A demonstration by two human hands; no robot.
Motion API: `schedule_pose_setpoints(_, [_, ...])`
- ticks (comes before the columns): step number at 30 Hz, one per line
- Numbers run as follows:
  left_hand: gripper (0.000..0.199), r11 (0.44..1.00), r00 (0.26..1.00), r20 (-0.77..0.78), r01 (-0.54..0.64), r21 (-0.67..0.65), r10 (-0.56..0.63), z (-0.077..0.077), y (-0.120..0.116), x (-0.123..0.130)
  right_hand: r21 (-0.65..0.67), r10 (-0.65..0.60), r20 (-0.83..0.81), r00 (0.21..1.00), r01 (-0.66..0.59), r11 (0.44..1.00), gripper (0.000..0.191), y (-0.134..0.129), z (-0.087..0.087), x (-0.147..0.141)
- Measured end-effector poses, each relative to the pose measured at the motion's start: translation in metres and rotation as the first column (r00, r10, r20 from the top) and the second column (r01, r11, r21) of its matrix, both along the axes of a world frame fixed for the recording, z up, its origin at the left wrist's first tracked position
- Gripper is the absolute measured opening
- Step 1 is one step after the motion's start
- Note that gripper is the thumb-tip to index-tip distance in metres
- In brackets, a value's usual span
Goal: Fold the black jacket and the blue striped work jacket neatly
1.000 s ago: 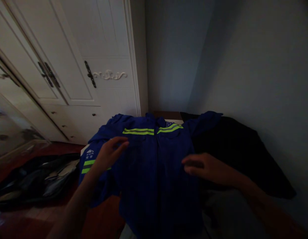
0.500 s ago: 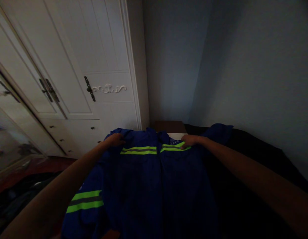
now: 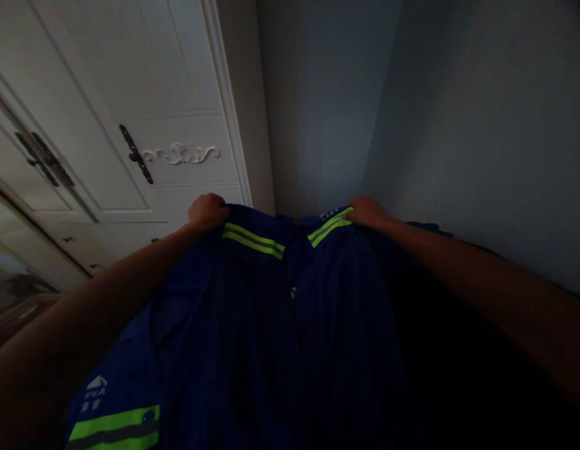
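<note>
A dark blue jacket (image 3: pixel 257 312) with yellow-green reflective stripes hangs spread between my two hands. My left hand (image 3: pixel 209 211) is closed on its shoulder at the left, beside one chest stripe. At the other shoulder, my right hand (image 3: pixel 365 212) pinches the cloth at the outer end of the second chest stripe. A sleeve (image 3: pixel 125 375) with a white print and a wide stripe droops at the lower left. The jacket's lower part fades into shadow.
A white wardrobe (image 3: pixel 177 94) with dark metal handles and carved trim stands at the left and behind. Grey-blue walls (image 3: pixel 482 125) meet in a corner behind the jacket. Very dark material lies at the lower right.
Both hands have risen with the jacket, lifting its shoulders higher and tilting the chest stripes inward. The brown and white box behind it is now hidden. The view has shifted a little to the right.
</note>
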State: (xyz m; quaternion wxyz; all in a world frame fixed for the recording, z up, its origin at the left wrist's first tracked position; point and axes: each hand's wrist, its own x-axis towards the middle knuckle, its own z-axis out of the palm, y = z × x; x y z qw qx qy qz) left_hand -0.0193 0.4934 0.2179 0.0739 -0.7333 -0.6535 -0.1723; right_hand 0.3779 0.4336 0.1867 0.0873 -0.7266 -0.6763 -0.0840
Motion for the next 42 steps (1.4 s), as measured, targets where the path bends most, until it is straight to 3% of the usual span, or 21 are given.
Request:
schedule_pose_setpoints(4, [0.047, 0.998, 0.999, -0.02, -0.047, 0.036, 0.048, -0.016, 0.025, 0.029, 0.069, -0.089, 0.027, 0.996, 0.087, 0.994, 0.035, 0.025, -0.019, 0.0])
schedule_pose_setpoints(10, [0.05, 0.999, 0.981, -0.191, 0.023, -0.043, -0.031, -0.075, 0.048, 0.046, -0.09, -0.104, 0.081, 0.991, 0.111, 0.99, 0.035, 0.049, -0.067, 0.001])
schedule_pose_setpoints(14, [0.051, 0.971, 0.926, -0.292, 0.22, -0.098, -0.239, -0.097, 0.034, 0.056, -0.117, -0.009, 0.119, 0.993, 0.023, 0.993, 0.038, 0.043, -0.096, -0.006])
schedule_pose_setpoints(17, [0.052, 0.881, 0.843, -0.269, 0.415, -0.229, -0.467, -0.102, 0.001, 0.063, -0.035, 0.118, 0.104, 0.987, -0.115, 0.993, 0.04, 0.025, -0.103, -0.02])
schedule_pose_setpoints(21, [0.057, 0.732, 0.743, -0.142, 0.574, -0.366, -0.654, -0.11, -0.064, 0.068, 0.057, 0.398, -0.018, 0.917, -0.396, 0.916, 0.042, -0.027, -0.097, -0.048])
schedule_pose_setpoints(24, [0.061, 0.666, 0.719, -0.001, 0.644, -0.375, -0.695, -0.12, -0.114, 0.066, 0.12, 0.59, -0.078, 0.804, -0.58, 0.806, 0.042, -0.093, -0.09, -0.074])
schedule_pose_setpoints(27, [0.058, 0.634, 0.714, 0.31, 0.7, -0.328, -0.628, -0.132, -0.159, 0.059, 0.087, 0.729, -0.157, 0.666, -0.726, 0.682, 0.049, -0.174, -0.085, -0.095])
schedule_pose_setpoints(29, [0.055, 0.619, 0.633, 0.59, 0.739, -0.267, -0.501, -0.139, -0.187, 0.053, 0.021, 0.754, -0.2, 0.626, -0.767, 0.642, 0.06, -0.226, -0.084, -0.102])
schedule_pose_setpoints(32, [0.054, 0.627, 0.459, 0.818, 0.762, -0.16, -0.348, -0.146, -0.228, 0.045, -0.046, 0.72, -0.226, 0.656, -0.746, 0.665, 0.095, -0.288, -0.091, -0.102])
schedule_pose_setpoints(35, [0.049, 0.667, 0.443, 0.821, 0.737, -0.105, -0.36, -0.151, -0.266, 0.035, -0.009, 0.685, -0.163, 0.71, -0.696, 0.718, 0.126, -0.328, -0.11, -0.1])
schedule_pose_setpoints(39, [0.04, 0.775, 0.482, 0.806, 0.631, -0.048, -0.343, -0.164, -0.313, 0.019, 0.098, 0.546, -0.011, 0.838, -0.543, 0.834, 0.102, -0.357, -0.14, -0.104])
schedule_pose_setpoints(42, [0.035, 0.887, 0.49, 0.837, 0.462, -0.012, -0.244, -0.178, -0.349, 0.008, 0.159, 0.478, 0.027, 0.878, -0.476, 0.865, 0.084, -0.366, -0.156, -0.113])
